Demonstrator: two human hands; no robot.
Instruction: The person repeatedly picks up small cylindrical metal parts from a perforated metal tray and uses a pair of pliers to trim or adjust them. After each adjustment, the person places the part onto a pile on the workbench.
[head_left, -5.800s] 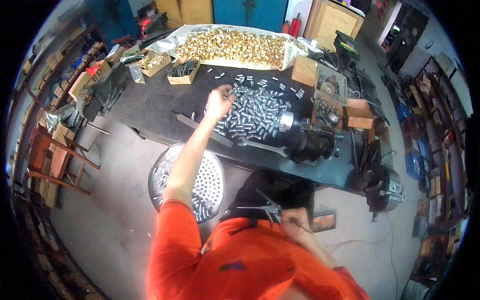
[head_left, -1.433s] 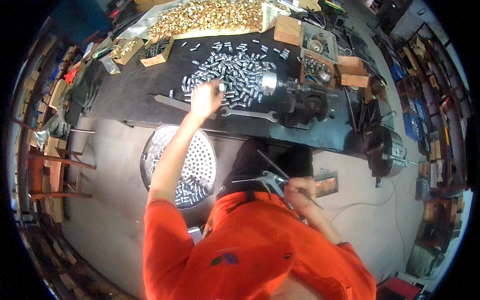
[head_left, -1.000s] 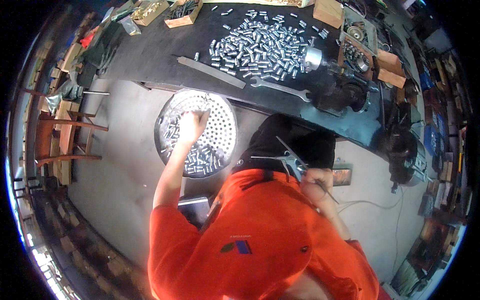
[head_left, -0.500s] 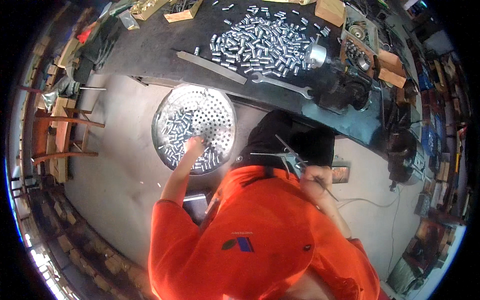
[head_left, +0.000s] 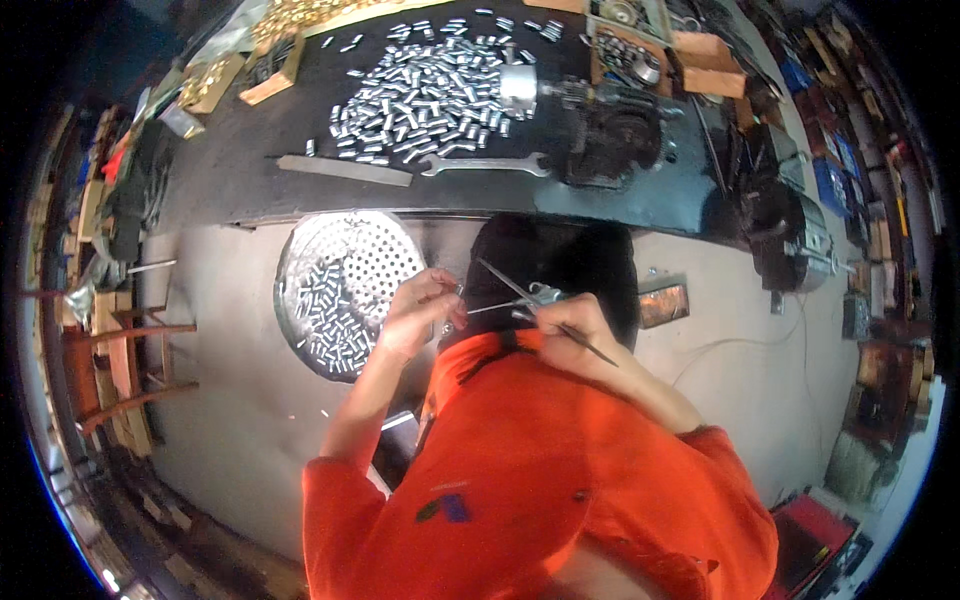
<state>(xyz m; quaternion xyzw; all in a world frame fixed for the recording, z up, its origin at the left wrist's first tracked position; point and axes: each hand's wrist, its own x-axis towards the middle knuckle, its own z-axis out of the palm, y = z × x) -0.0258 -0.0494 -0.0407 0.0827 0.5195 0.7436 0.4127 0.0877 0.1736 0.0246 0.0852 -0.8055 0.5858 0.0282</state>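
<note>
My left hand (head_left: 418, 312) is raised beside the round perforated metal tray (head_left: 392, 258), fingers bent around a small shiny metal cylinder that shows only in part. Many like it, short silvery cylinders (head_left: 335, 330), lie in the tray's left and near side. In front of my waist, my right hand (head_left: 572, 332) is closed on a thin dark pointed rod (head_left: 500, 272), which slants through the fist. Held by the same hand is a silvery tool with a thin straight stem (head_left: 543, 294); its kind is unclear. The stem's tip points toward my left fingertips.
On the dark workbench (head_left: 240, 195) lie a heap of silvery cylinders (head_left: 425, 95), a flat metal bar (head_left: 345, 170) and an open-end spanner (head_left: 485, 165). A dark vise-like machine (head_left: 615, 140) stands to their right. A wooden chair (head_left: 125, 365) is at the left.
My left hand has come up out of the tray, moving right toward my right hand. The right hand has moved left with both tools. The view has shifted.
</note>
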